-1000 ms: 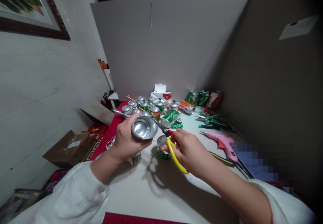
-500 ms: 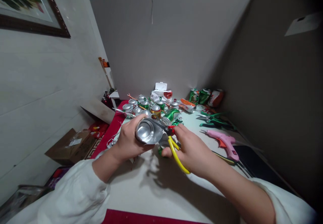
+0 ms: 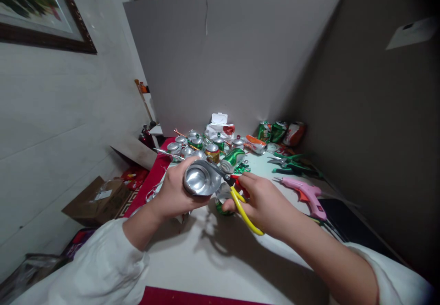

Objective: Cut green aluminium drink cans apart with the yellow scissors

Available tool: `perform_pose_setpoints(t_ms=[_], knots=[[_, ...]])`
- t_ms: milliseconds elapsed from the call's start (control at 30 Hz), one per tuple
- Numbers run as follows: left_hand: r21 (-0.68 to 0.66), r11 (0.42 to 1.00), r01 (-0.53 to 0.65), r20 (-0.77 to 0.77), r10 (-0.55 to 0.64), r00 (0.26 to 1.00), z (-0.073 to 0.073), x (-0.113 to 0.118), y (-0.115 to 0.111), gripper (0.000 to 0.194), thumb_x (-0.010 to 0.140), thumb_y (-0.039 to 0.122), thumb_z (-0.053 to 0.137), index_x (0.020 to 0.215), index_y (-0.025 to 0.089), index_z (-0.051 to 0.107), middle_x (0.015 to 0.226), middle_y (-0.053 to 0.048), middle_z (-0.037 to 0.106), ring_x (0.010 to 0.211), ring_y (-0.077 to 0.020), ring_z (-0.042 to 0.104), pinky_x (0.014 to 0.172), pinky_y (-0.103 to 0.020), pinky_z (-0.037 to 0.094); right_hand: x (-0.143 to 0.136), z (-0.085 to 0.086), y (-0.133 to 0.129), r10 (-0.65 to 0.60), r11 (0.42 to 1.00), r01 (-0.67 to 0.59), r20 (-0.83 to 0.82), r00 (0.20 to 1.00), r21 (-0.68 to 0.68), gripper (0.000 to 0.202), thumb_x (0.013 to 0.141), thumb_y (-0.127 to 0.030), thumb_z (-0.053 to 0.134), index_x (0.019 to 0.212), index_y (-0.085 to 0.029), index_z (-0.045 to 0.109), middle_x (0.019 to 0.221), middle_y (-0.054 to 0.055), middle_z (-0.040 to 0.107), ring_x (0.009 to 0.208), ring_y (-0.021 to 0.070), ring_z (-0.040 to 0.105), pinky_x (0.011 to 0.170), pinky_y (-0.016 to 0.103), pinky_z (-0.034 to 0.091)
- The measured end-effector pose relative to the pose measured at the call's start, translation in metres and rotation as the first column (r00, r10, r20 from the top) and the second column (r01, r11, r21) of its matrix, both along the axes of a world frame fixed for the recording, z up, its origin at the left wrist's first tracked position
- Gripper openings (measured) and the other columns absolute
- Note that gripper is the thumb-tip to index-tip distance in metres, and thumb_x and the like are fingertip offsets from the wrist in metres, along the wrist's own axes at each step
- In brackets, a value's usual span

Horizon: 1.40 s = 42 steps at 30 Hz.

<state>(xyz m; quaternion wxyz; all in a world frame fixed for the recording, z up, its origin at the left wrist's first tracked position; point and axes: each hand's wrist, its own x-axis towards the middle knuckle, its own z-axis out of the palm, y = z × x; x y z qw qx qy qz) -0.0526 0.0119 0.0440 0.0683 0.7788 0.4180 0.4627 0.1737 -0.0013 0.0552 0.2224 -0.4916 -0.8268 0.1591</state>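
Note:
My left hand (image 3: 177,188) is wrapped around a cut-open aluminium can (image 3: 197,180), its shiny inside and round bottom facing me. In my right hand (image 3: 263,199) is a pair of scissors (image 3: 243,211) with yellow and red handles. Their dark blades reach to the can's right rim, and the handles are spread apart. Below the blades, near my right thumb, a green can piece (image 3: 223,204) is partly hidden. Just beyond my hands a green can (image 3: 233,159) lies on its side, with green shreds (image 3: 242,167) beside it.
Several cut cans (image 3: 194,146) stand at the back left, near a wipes pack (image 3: 220,130). Crushed cans (image 3: 280,131) lie against the grey panel (image 3: 227,62). At right are green-handled pruners (image 3: 290,162) and a pink glue gun (image 3: 305,195). A cardboard box (image 3: 94,202) sits left of the table.
The scissors and my right hand have shifted slightly right and down, and the handles look a little different in angle. The can has turned slightly. More of the green piece below shows.

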Motion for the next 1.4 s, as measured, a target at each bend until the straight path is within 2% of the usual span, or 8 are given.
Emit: perform_pose_setpoints(t_ms=[200, 300, 433, 667, 933, 1100, 1267, 1400], knots=[[-0.053, 0.998, 0.042, -0.006, -0.042, 0.999, 0.005, 0.0, 0.0, 0.051, 0.059, 0.029, 0.082, 0.105, 0.021, 0.061, 0.099, -0.006, 0.073, 0.089, -0.0249, 0.071, 0.072, -0.033, 0.06, 0.003, -0.003, 0.003, 0.004, 1.0, -0.004, 0.041, 0.999, 0.004, 0.043, 0.088, -0.06, 0.055, 0.078, -0.018, 0.056, 0.082, 0.005, 0.057, 0.066, 0.0172, 0.051, 0.061, 0.03, 0.039], [-0.098, 0.992, 0.083, -0.01, -0.085, 0.996, 0.006, 0.002, 0.0, 0.053, 0.058, 0.024, 0.082, 0.107, 0.02, 0.061, 0.1, -0.006, 0.074, 0.088, -0.0244, 0.071, 0.074, -0.034, 0.06, 0.0, 0.0, 0.002, 0.009, 1.0, -0.007, 0.073, 0.997, -0.021, 0.04, 0.088, -0.057, 0.056, 0.092, -0.017, 0.059, 0.093, 0.007, 0.058, 0.075, 0.0205, 0.055, 0.066, 0.032, 0.041], [-0.16, 0.978, 0.132, 0.002, -0.133, 0.991, 0.005, 0.004, -0.001, 0.06, 0.055, 0.02, 0.081, 0.112, 0.02, 0.06, 0.104, -0.006, 0.073, 0.092, -0.025, 0.071, 0.08, -0.035, 0.059, -0.003, 0.003, 0.0, 0.008, 0.998, -0.005, 0.04, 0.999, -0.062, 0.052, 0.085, -0.061, 0.059, 0.112, -0.016, 0.058, 0.104, 0.01, 0.057, 0.09, 0.0257, 0.057, 0.074, 0.036, 0.044], [-0.246, 0.959, 0.139, 0.004, -0.142, 0.99, 0.012, 0.004, -0.005, 0.054, 0.056, 0.021, 0.08, 0.107, 0.018, 0.062, 0.1, -0.006, 0.073, 0.089, -0.0237, 0.07, 0.077, -0.033, 0.056, -0.002, -0.001, -0.001, -0.014, 0.998, 0.016, 0.031, 0.999, -0.067, 0.053, 0.084, -0.069, 0.055, 0.095, -0.018, 0.062, 0.091, 0.007, 0.056, 0.076, 0.0211, 0.056, 0.065, 0.031, 0.04], [-0.344, 0.923, 0.174, 0.056, -0.165, 0.985, 0.017, 0.001, -0.005, 0.055, 0.055, 0.02, 0.08, 0.107, 0.015, 0.061, 0.098, -0.006, 0.072, 0.087, -0.0231, 0.069, 0.077, -0.032, 0.054, -0.001, -0.004, 0.003, -0.009, 1.0, 0.009, 0.007, 1.0, -0.014, 0.055, 0.08, -0.073, 0.056, 0.076, -0.018, 0.056, 0.082, 0.005, 0.053, 0.067, 0.0171, 0.049, 0.059, 0.029, 0.036], [-0.36, 0.919, 0.162, 0.045, -0.156, 0.987, 0.021, 0.0, -0.005, 0.057, 0.053, 0.019, 0.079, 0.107, 0.015, 0.061, 0.096, -0.005, 0.071, 0.087, -0.0236, 0.068, 0.077, -0.033, 0.054, 0.003, -0.006, 0.004, 0.03, 1.0, -0.03, 0.003, 1.0, -0.007, 0.054, 0.082, -0.071, 0.055, 0.075, -0.018, 0.057, 0.079, 0.004, 0.053, 0.065, 0.0164, 0.048, 0.06, 0.029, 0.036], [-0.411, 0.896, 0.167, 0.018, -0.175, 0.984, 0.024, -0.001, -0.005, 0.051, 0.054, 0.021, 0.077, 0.102, 0.015, 0.063, 0.092, -0.005, 0.071, 0.084, -0.0238, 0.066, 0.073, -0.033, 0.053, 0.005, -0.008, 0.009, 0.076, 0.997, -0.076, 0.021, 0.997, -0.007, 0.051, 0.089, -0.066, 0.049, 0.076, -0.018, 0.058, 0.079, 0.005, 0.054, 0.067, 0.017, 0.05, 0.061, 0.028, 0.037], [-0.484, 0.858, 0.172, -0.004, -0.199, 0.98, 0.023, 0.001, -0.006, 0.052, 0.053, 0.02, 0.076, 0.103, 0.014, 0.063, 0.091, -0.005, 0.071, 0.084, -0.0248, 0.066, 0.073, -0.033, 0.052, 0.005, -0.003, 0.007, 0.08, 0.996, -0.078, 0.049, 0.996, -0.052, 0.052, 0.081, -0.07, 0.058, 0.089, -0.019, 0.06, 0.091, 0.006, 0.057, 0.074, 0.0199, 0.054, 0.064, 0.03, 0.039]])
